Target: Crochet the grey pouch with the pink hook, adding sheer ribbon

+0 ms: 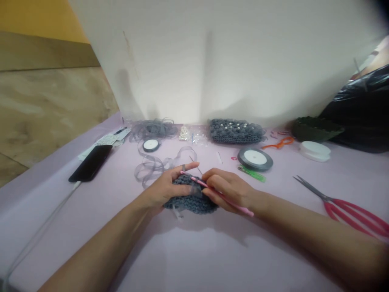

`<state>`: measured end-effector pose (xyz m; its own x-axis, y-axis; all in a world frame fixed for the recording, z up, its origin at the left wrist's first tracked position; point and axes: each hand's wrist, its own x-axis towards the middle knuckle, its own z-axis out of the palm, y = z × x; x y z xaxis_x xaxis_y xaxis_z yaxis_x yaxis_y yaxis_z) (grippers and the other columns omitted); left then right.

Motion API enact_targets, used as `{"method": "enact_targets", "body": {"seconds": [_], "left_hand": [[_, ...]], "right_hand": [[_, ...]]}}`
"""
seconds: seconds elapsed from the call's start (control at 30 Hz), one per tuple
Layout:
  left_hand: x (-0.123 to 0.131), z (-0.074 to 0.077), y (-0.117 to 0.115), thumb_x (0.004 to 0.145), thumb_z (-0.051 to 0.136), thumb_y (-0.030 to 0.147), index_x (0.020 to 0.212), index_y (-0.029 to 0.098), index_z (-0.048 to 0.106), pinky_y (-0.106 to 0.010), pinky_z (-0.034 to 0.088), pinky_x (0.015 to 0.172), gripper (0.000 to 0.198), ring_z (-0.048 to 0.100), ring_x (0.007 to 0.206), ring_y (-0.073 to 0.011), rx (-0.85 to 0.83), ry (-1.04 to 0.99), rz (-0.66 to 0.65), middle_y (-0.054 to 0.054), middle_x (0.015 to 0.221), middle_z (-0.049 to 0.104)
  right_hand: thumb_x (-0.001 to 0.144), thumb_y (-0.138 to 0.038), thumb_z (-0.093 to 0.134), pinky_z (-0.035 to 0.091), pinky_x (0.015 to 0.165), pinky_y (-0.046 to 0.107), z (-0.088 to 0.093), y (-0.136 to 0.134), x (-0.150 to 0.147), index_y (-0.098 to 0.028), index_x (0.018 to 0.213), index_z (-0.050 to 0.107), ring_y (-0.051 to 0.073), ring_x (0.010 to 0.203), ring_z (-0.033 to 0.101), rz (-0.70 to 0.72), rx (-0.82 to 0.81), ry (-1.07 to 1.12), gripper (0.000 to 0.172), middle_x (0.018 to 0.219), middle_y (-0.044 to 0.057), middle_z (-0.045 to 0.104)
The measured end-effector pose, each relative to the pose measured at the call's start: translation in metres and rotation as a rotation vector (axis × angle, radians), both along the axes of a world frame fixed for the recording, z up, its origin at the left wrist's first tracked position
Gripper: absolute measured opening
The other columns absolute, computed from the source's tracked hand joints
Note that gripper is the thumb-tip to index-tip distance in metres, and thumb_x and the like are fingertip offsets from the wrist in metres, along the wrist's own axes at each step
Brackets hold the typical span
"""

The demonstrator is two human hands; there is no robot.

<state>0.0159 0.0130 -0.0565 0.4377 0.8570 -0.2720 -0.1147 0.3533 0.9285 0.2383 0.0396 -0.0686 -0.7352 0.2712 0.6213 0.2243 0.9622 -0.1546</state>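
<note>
Risk first: the loop on the pink crochet hook [197, 182] may slip off if the tip backs out of the grey crocheted piece [194, 205], since sheer ribbon looks slick and gives little grip. Slack is the second worry: the loose grey ribbon [152, 167] trails in coils behind the work, and a snag there would likely jerk the tension at the fingertip. Scissors [343, 202] lie blades open, well apart to the right, a hazard only to a careless sweep of the forearm. Left hand [165, 188] is curled around the left edge of the piece, thumb and lower fingers pinching it, index finger stretched forward with ribbon looped near its tip. Right hand [231, 188] is closed on the hook, fingers bunched over the shaft, handle running out past the wrist. Hook tip seems to sit in the top row, though blur hides the stitch. Piece rests low on the lilac bench [212, 251], mid-frame, between both hands.
</note>
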Motion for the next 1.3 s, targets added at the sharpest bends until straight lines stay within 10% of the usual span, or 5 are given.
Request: {"method": "enact_targets", "body": {"seconds": [0.9,1.3], "left_hand": [[-0.002,-0.004,0.001,0.071,0.077,0.019,0.143,0.028,0.044,-0.037,0.049,0.083,0.08,0.064,0.088,-0.0197,-0.023,0.0,-0.055,-0.005,0.102,0.064],[0.006,0.001,-0.004,0.077,0.071,0.026,0.151,0.031,0.028,-0.023,0.043,0.062,0.086,0.051,0.067,-0.0102,0.407,0.392,0.091,0.003,0.087,0.054]], "right_hand": [[0.095,-0.015,0.045,0.049,0.06,0.023,-0.006,-0.009,-0.006,-0.017,0.087,0.047,0.012,0.071,0.053,-0.017,-0.02,0.098,0.009,0.092,0.01,0.06],[0.095,-0.015,0.045,0.051,0.062,0.025,0.001,-0.015,-0.008,-0.019,0.087,0.047,0.014,0.076,0.057,-0.077,-0.057,0.123,0.009,0.092,0.01,0.06]]}}
